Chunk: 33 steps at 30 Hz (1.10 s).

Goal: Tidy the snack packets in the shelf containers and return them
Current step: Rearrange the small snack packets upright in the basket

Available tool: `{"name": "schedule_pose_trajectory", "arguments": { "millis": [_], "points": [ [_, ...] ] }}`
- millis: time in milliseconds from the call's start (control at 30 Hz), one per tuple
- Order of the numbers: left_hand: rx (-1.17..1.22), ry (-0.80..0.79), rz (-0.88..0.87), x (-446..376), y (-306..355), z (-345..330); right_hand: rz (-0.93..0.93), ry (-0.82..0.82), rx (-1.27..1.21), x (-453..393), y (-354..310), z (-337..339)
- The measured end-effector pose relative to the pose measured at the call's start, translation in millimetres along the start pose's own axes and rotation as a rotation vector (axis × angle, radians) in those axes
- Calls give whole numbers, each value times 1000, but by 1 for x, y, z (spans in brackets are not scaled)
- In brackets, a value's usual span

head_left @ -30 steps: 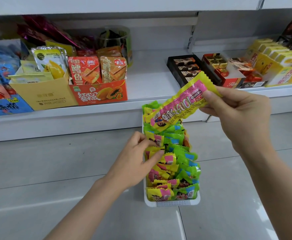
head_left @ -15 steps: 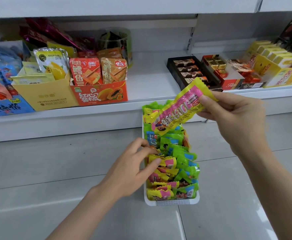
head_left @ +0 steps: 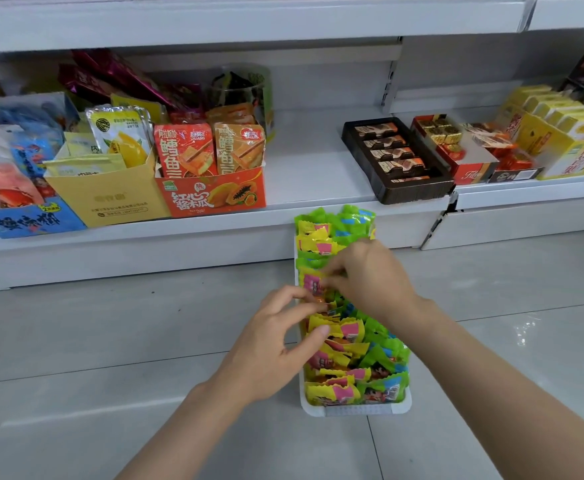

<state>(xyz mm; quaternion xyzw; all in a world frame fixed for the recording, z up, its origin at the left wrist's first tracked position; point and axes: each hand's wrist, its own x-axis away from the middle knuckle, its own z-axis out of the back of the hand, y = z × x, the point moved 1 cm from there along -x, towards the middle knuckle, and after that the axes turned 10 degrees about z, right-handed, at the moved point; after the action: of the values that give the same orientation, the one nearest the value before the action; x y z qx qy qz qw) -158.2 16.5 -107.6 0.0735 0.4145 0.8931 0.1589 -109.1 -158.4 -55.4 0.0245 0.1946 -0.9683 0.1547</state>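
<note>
Two hands work at centre frame over a white container (head_left: 354,410) of snack packets (head_left: 339,332) standing on the floor; the right hand (head_left: 370,277), fingers curled, pinches a yellow-and-pink packet (head_left: 313,284) into the left-hand row, while the left hand (head_left: 276,344) rests fingers and thumb, bent, against the packets just below, apparently parting them, though whether it grips one cannot be told; the sachets look light, thin and crinkly, their film likely slippery, so the crimped end seams seem the surest place to pinch; they would bend rather than break. One container is out, long and narrow, its far end touching the base of the shelf (head_left: 318,188); the packets stand in two rows, yellow-and-pink at left, green-and-blue at right, too overlapped to count. On the shelf, upper left of the frame, one yellow carton (head_left: 110,199) and one orange carton (head_left: 214,195) sit side by side; at upper right, one dark tray (head_left: 394,157) of chocolates and one red box (head_left: 470,168) just beside it.
</note>
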Motion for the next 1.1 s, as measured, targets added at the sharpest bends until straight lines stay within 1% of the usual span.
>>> {"name": "schedule_pose_trajectory", "arguments": {
  "millis": [33,67,200,267,367,433,500,533,567,600,667,700,800,867,933,1000,1100],
  "points": [
    [14,18,6,0,-1,0,11,-45,59,-1,-1,-3],
    [23,27,12,-1,-2,0,15,-58,88,-2,0,-4],
    [23,22,8,-3,-5,0,34,28,65,3,7,-3],
    [11,31,-1,-4,-5,-1,47,20,98,6,6,-5],
    [-9,32,-15,-6,-4,-2,37,-54,161,-1,4,-3],
    [-23,5,-29,-8,-4,-2,61,-119,172,-5,4,2],
    [-28,-25,-21,-11,-3,0,80,-182,117,-3,5,7],
    [-32,-30,-11,-13,-3,1,71,-189,47,-2,6,10],
    [-38,-29,0,-14,-3,2,52,-162,-32,0,8,14],
    [-47,-24,8,-14,-3,2,38,-98,-84,0,11,17],
    [-91,0,-1,-13,-3,1,38,20,-63,0,15,20],
    [-127,24,-18,-12,-4,1,47,31,-30,-2,16,20],
    [-202,72,-54,-9,-4,1,100,-36,62,-7,13,13],
    [-190,33,-51,-10,-3,3,98,-50,100,-9,11,7],
    [-163,-11,-44,-10,-2,5,88,-18,121,-9,10,2],
    [-137,-34,-32,-9,-2,5,69,3,120,-9,11,-1],
    [-94,-48,-39,-10,-1,4,-22,-37,43,-15,19,-2]
  ]
}}
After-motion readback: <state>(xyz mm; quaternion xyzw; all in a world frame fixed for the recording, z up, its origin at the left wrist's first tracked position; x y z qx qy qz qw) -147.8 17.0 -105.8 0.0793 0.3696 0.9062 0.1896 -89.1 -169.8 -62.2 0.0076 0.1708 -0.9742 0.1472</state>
